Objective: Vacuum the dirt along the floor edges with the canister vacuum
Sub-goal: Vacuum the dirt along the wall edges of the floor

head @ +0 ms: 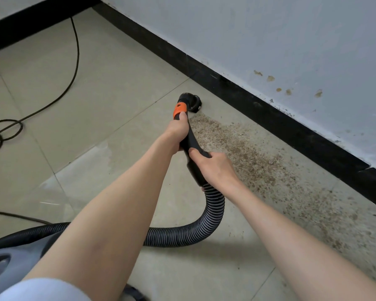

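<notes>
Both hands held the wand [190,140] for control: the left hand [178,132] wrapped it just behind the orange collar [179,110], steering the tip, while the right hand [213,166] had its grip closed round the wand's rear end, where the ribbed hose [206,218] joins, likely to take the hose's drag.

The brush nozzle [192,103] sat on the floor [109,88] near the black skirting [269,114], at the far end of the dirt [258,161]. The dirt spread as a brown gritty band along the skirting from the nozzle toward the viewer, so most of it appeared uncleaned.

The hose looped away from the skirting to the canister [13,257], kept behind the arms, clear of the dirt. A cable [74,53] lay well away from the skirting.
</notes>
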Available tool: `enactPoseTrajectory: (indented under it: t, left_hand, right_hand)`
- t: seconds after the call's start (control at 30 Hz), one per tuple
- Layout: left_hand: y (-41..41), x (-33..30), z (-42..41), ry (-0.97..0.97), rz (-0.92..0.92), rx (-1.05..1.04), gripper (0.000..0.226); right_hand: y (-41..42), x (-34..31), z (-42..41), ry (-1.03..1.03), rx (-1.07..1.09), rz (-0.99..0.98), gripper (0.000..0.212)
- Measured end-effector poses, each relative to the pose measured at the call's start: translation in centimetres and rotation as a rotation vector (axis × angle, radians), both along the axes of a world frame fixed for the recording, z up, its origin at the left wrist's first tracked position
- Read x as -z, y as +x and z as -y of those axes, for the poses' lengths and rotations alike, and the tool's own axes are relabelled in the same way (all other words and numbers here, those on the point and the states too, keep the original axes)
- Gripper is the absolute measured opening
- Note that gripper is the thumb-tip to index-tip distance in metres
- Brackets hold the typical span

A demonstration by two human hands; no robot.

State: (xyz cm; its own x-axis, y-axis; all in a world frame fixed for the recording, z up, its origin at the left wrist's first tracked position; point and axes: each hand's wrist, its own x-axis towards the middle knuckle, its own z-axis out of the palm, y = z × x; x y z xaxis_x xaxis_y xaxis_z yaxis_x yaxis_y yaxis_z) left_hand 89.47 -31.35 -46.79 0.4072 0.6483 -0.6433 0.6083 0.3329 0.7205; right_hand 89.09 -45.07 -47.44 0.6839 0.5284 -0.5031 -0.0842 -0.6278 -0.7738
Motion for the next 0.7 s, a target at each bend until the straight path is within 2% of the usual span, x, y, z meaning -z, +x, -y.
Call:
enactPoseTrajectory:
  t: [0.17, 0.23, 0.4, 0.47, 0.7]
  left_hand:
    - [-0.6, 0.0, 0.4, 0.007, -0.010, -0.005, 0.051]
    - [-1.4, 0.0, 0.6, 0.020, -0.018, -0.034, 0.046]
    - [-6.1, 0.9, 1.0, 0.005, -0.004, -0.224, 0.045]
    - [-8.8, 1.5, 1.4, -0.028, 0.012, -0.315, 0.044]
    - [-14.9, 2.4, 3.4, -0.043, 0.008, -0.523, 0.065]
  right_hand:
    - [-0.1, 0.1, 0.3, 0.034, -0.022, -0.020, 0.058]
    - [-0.5, 0.1, 0.4, 0.026, -0.044, -0.036, 0.062]
    - [-2.7, -0.1, 1.0, 0.012, -0.235, -0.031, 0.061]
    - [-4.0, 0.0, 1.4, -0.026, -0.327, 0.001, 0.054]
    - [-7.1, -0.4, 2.7, -0.055, -0.533, 0.045, 0.045]
